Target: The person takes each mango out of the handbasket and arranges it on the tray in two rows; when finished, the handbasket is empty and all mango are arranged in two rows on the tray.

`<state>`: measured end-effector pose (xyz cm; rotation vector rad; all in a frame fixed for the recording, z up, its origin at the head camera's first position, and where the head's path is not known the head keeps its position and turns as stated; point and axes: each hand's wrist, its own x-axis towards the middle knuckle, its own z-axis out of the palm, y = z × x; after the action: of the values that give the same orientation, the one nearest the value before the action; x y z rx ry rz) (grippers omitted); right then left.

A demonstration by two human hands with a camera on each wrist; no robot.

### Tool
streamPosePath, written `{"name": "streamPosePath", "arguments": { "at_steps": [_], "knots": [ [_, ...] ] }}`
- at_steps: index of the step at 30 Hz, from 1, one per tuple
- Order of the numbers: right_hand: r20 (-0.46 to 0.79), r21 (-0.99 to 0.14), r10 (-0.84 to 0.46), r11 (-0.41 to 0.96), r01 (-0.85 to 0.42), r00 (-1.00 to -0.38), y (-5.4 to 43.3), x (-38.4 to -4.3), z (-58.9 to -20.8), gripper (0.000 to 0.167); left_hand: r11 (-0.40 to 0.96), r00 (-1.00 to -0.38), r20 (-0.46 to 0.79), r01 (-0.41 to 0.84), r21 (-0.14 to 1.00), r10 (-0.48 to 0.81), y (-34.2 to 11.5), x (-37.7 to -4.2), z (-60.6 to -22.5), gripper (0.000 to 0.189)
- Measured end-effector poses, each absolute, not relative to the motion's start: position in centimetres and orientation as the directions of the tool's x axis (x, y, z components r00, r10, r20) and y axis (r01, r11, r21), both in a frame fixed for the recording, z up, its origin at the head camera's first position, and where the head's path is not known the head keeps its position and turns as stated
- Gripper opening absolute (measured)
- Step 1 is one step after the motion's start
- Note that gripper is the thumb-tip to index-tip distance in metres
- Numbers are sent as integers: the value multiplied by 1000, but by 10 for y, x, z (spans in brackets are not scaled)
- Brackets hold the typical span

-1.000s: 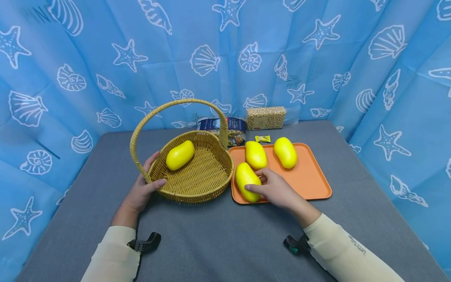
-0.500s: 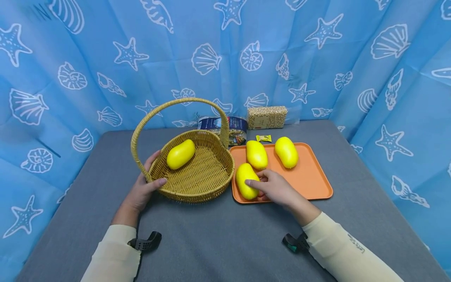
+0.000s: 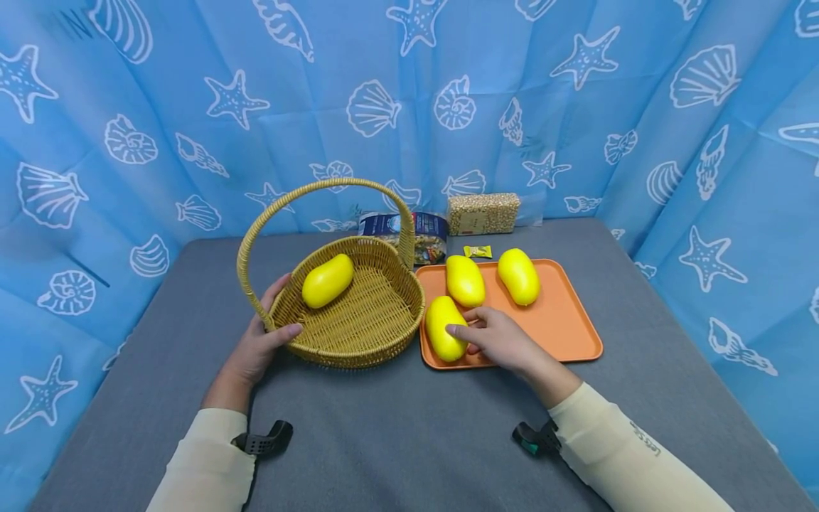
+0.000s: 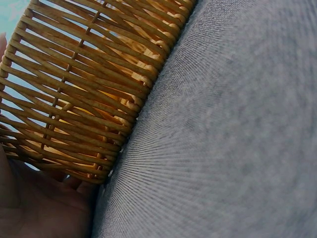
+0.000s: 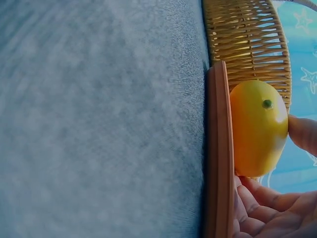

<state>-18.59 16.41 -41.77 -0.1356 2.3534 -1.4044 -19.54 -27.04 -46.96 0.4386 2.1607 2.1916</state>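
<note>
A woven basket [image 3: 358, 353] with a tall arched handle stands at the left of centre, one yellow mango [image 3: 328, 281] lying in it. My left hand [image 3: 256, 348] grips its left side, thumb over the rim near the handle's foot. On the orange tray [image 3: 563, 331], my right hand [image 3: 502, 341] holds another mango [image 3: 444, 329] at the front left corner. The thumb presses on its top and the fingers lie along its right side, as the right wrist view shows on this mango [image 5: 257, 134]. Two more mangoes, one left [image 3: 466, 281] and one right [image 3: 519, 277], lie behind on the tray.
Behind the basket lies a blue-labelled food bag [image 3: 431, 231], partly hidden by the handle. Beside it stands a vacuum-packed block of pale grains [image 3: 483, 215]. A small yellow wrapped packet [image 3: 477, 252] lies behind the tray. A blue curtain [image 3: 307, 107] hangs along the grey table's back.
The mango under my right hand has shifted slightly left and turned a little, its near end swinging away from the tray's front edge. My left hand and the basket have stayed in place.
</note>
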Motion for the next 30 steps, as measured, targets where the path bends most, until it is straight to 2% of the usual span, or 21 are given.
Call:
{"name": "streamPosePath", "arguments": {
  "at_steps": [11, 18, 24, 30],
  "knots": [
    [-312, -852, -265, 503, 145, -912, 166, -182, -415, 65, -26, -961, 170, 168, 985, 220, -271, -196, -470, 89],
    [-311, -833, -240, 535, 141, -920, 175, -181, -413, 76, -24, -964, 156, 155, 988, 216, -270, -196, -469, 89],
    [-231, -833, -248, 549, 60, -941, 184, -180, -407, 73, -6, -963, 170, 173, 985, 211, -270, -196, -469, 90],
    [-112, -884, -292, 465, -38, -950, 190, -179, -398, 65, 21, -962, 179, 187, 982, 206, -270, -196, -470, 90]
  ]
}}
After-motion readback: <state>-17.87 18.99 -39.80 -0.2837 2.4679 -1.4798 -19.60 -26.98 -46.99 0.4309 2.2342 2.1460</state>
